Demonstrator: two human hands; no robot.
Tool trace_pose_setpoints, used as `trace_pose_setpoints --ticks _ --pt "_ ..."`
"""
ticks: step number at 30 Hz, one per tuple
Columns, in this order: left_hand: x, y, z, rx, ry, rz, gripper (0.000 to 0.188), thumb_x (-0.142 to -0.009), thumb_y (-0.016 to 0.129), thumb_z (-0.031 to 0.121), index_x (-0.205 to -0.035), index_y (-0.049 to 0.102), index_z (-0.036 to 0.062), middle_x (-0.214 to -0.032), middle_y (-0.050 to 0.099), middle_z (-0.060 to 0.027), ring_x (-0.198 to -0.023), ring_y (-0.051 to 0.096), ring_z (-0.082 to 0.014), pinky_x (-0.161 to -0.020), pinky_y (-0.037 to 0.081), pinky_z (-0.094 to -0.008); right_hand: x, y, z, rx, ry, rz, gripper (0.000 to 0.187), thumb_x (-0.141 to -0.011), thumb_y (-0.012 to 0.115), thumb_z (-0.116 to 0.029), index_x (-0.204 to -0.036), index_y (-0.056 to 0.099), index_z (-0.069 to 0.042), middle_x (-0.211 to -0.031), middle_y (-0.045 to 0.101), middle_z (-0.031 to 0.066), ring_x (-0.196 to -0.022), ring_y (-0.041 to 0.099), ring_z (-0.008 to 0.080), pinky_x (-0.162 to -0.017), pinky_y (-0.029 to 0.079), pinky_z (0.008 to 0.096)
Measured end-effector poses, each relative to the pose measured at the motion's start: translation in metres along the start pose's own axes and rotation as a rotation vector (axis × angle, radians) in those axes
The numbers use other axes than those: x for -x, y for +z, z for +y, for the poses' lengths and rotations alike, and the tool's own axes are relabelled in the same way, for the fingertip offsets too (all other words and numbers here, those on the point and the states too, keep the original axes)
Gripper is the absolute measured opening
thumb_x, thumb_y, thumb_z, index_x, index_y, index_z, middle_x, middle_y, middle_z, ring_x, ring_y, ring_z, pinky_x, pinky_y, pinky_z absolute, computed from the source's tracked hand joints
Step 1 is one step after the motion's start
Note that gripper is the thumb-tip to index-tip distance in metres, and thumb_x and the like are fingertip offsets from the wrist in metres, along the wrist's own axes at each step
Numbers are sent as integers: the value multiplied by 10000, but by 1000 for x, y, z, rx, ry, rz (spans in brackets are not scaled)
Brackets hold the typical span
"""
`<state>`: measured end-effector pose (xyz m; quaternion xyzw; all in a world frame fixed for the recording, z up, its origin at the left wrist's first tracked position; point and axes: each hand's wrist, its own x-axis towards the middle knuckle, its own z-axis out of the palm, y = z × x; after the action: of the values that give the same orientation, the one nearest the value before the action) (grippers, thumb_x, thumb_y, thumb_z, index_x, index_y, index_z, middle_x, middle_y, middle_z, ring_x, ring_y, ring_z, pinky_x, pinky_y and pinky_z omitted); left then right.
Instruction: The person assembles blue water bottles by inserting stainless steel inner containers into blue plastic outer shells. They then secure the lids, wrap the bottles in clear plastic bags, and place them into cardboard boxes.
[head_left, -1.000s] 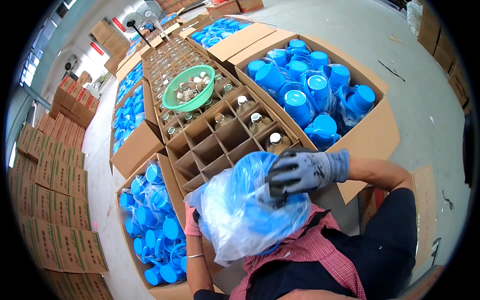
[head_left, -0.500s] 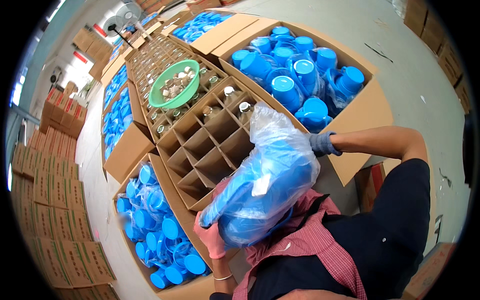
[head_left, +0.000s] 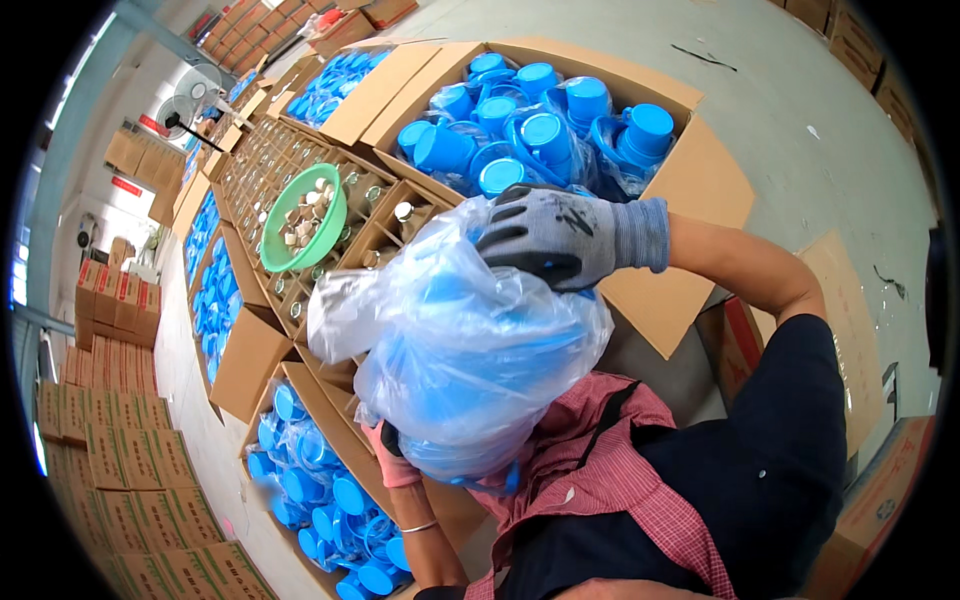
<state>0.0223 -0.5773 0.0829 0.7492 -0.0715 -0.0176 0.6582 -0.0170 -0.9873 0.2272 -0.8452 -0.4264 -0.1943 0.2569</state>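
A large clear plastic bag (head_left: 470,350) with blue plastic items inside is held up in front of my chest. The shapes inside are blurred by the crinkled film. My right hand (head_left: 560,235), in a grey glove with dark fingertips, lies over the bag's upper right with its fingers curled onto the film. Below, at the bag's left edge, my left hand (head_left: 392,455) in a pink glove grips its underside; most of those fingers are hidden. Behind the bag is a divided carton (head_left: 372,245) with glass bottles (head_left: 408,215) in some cells.
Open cartons of blue plastic cups (head_left: 540,130) stand at the far right and near left (head_left: 320,500). A green basin (head_left: 338,215) of small pale stoppers rests on the bottles. Stacked cartons (head_left: 130,470) line the left, with a fan (head_left: 175,120) farther back.
The bag has turned and shifted left, now covering most of the divided carton's near cells. My right hand has moved from behind the bag onto its top. My left hand has shifted slightly left.
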Motion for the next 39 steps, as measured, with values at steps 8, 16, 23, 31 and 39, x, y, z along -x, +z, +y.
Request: trace_pose_setpoints --ticks 8,16,23,31,39 --pt "-59 94 14 -31 89 -309 321 -960 511 103 -1232 563 -59 -1130 645 -133 -991 615 -184 -855 503 -324 52 -32 46 -454 633 871 499 -856 621 -64 -1330 466 -40 -1181 601 141 -1077 587 223 -951 458 333" --pt "-118 217 -12 626 -482 -489 359 -956 506 161 -1282 530 12 -1169 624 -133 -991 639 -214 -854 533 -354 63 55 -24 730 156 -138 759 -724 554 -537 -1436 338 -387 -1537 293 77 -1420 271 279 -1117 104 687" --pt "-143 299 5 664 -578 -542 370 -953 503 178 -1288 511 21 -1179 612 -139 -982 647 -239 -845 542 -379 27 29 54 705 395 198 670 -765 606 -453 -1392 416 -311 -1336 459 167 -1318 388 344 -1056 143 711" --pt "-215 336 35 960 -773 -939 508 -971 454 441 -1326 418 80 -1212 553 -231 -1135 558 -391 -967 473 -495 0 -45 149 757 904 257 736 -623 767 -556 -1146 584 -72 -1102 557 216 -1042 584 369 -820 523 484" --pt "-173 326 32 669 -461 -811 569 -1006 414 393 -1455 293 65 -1358 465 -244 -1187 531 -378 -996 442 -476 99 -58 202 883 1256 437 851 -605 764 -617 -1203 543 -53 -1149 539 244 -1077 531 420 -931 460 506"
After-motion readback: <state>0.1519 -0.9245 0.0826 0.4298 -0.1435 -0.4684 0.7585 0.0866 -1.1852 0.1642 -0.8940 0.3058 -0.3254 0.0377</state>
